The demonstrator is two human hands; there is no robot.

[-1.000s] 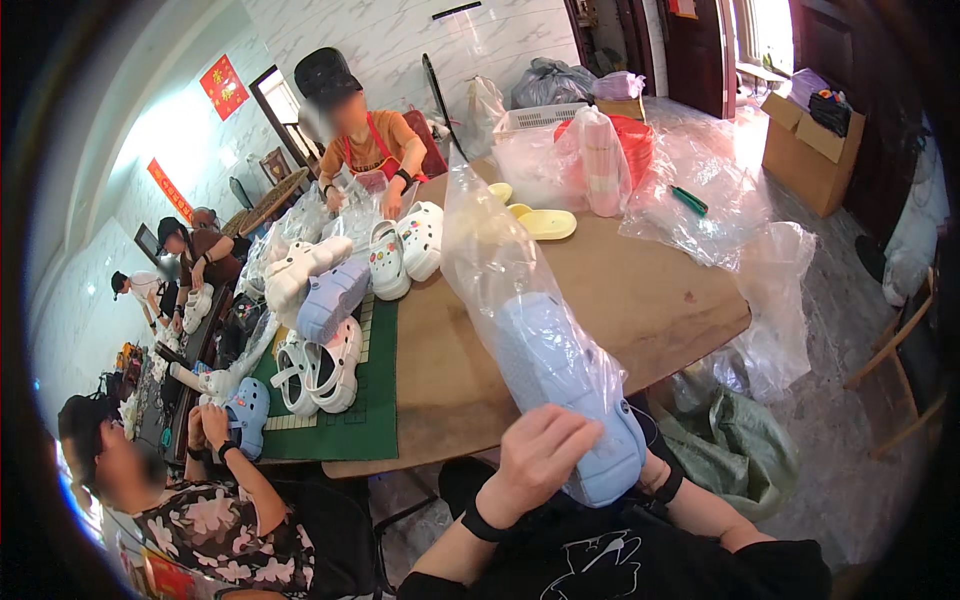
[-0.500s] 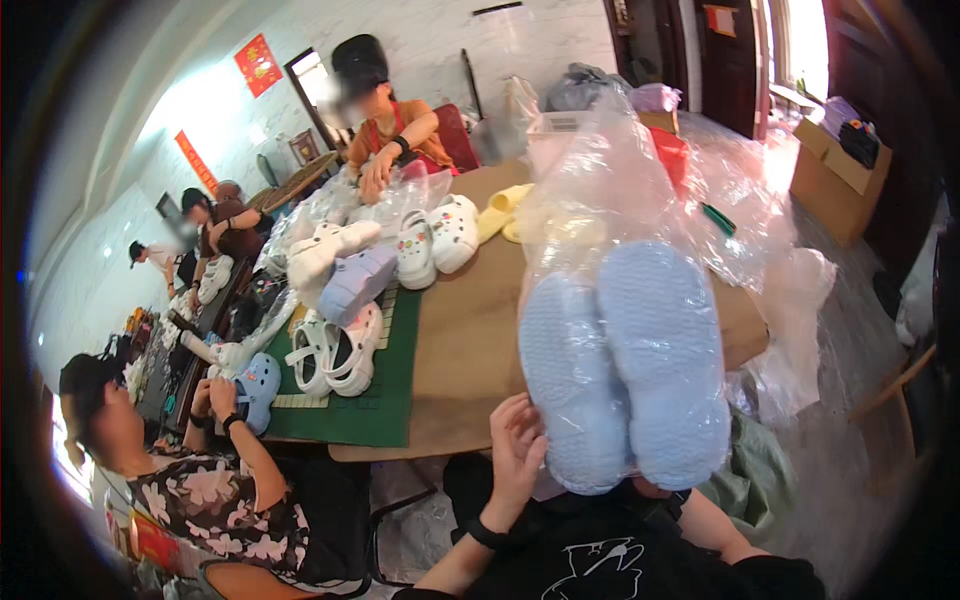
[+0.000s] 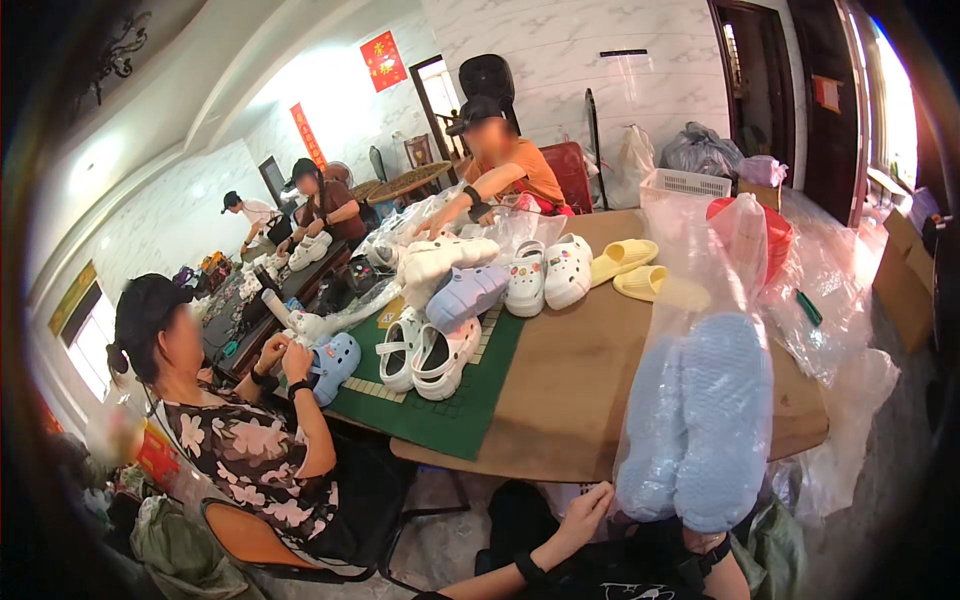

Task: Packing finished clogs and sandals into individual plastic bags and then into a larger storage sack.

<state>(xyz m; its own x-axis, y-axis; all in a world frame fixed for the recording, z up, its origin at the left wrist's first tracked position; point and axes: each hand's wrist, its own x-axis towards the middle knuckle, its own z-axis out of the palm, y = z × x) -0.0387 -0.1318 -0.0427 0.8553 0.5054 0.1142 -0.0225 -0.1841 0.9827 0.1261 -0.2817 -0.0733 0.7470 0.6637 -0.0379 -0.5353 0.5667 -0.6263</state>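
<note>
A pair of light blue clogs (image 3: 728,420), soles facing me, sits inside a clear plastic bag (image 3: 690,312) that stretches up past the toes over the table. At the heel end my right hand (image 3: 704,541) holds the bagged pair from below, its fingers mostly hidden behind the soles. My left hand (image 3: 580,518) is at the bag's lower left edge, fingers drawn together; the grip on the thin film is hard to make out. The clogs are tilted up in front of me, above the near table edge.
The brown table (image 3: 560,375) carries yellow slippers (image 3: 625,262), white clogs (image 3: 445,355), a lavender clog (image 3: 468,298) and a green mat (image 3: 465,415). A co-worker at left handles a blue clog (image 3: 335,365); another person (image 3: 525,165) reaches across the far side. Loose plastic and a green tool (image 3: 808,308) lie right.
My view has swung left, so the scene sits farther right. The clogs look narrower and more upright, and my left hand's fingers have drawn together at the bag edge.
</note>
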